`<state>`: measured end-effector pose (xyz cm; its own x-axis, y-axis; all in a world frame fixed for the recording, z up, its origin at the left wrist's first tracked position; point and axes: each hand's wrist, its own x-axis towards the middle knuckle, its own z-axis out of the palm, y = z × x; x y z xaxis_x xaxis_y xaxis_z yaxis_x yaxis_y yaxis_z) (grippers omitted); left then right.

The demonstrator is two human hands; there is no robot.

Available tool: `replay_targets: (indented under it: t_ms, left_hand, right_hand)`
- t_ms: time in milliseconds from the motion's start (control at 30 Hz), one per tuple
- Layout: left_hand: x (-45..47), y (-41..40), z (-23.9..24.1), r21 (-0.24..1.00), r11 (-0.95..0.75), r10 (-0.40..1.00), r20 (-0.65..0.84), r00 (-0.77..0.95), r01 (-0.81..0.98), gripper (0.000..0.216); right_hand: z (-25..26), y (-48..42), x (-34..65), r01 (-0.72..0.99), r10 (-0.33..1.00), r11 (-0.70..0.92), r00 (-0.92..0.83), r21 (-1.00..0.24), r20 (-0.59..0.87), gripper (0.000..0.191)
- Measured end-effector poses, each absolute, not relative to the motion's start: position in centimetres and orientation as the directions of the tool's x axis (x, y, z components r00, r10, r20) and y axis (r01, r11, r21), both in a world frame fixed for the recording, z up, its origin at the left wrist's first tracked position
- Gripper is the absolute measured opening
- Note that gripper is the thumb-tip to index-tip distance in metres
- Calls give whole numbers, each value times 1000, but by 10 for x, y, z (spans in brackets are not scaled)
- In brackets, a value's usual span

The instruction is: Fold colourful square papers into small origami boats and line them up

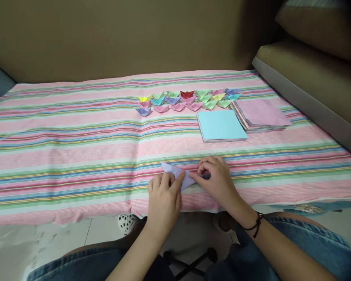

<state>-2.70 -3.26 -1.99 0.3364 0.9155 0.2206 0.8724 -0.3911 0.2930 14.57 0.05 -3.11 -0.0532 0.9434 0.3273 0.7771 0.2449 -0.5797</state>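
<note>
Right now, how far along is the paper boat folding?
Done: a cluster of folded boats sits at the far side of the striped cloth. In hand: a lavender sheet, partly folded, pinched by the left hand and right hand. Left: flat sheets in a blue-topped stack and a pink-topped stack.

Brown wall (105, 35), olive sofa (310, 78), pale tiled floor (32, 242) beneath striped tablecloth (61, 136).

Head-worn view, forward and down, close over left hand (163, 195), right hand (219, 180), table (76, 156)
</note>
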Motion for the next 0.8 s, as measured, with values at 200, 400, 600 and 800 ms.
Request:
replay_targets:
  t_ms: [200, 400, 600, 800]
  left_hand:
    - [-31, -28, -20, 304, -406, 911, 207, 356, 862, 35]
    - [-32, -24, -20, 283, -406, 912, 184, 366, 869, 34]
    - [-33, -23, -20, 278, -406, 913, 165, 373, 870, 32]
    - [-33, -20, -17, 281, -411, 911, 147, 384, 867, 33]
  right_hand:
    - [-30, -5, 141, 799, 938, 241, -45, -551, 344, 32]
    - [-30, -6, 148, 770, 950, 212, -17, -602, 312, 30]
    - [-27, -5, 164, 738, 968, 176, -7, -651, 253, 22]
    - [-20, -3, 177, 651, 984, 148, -22, -745, 176, 16]
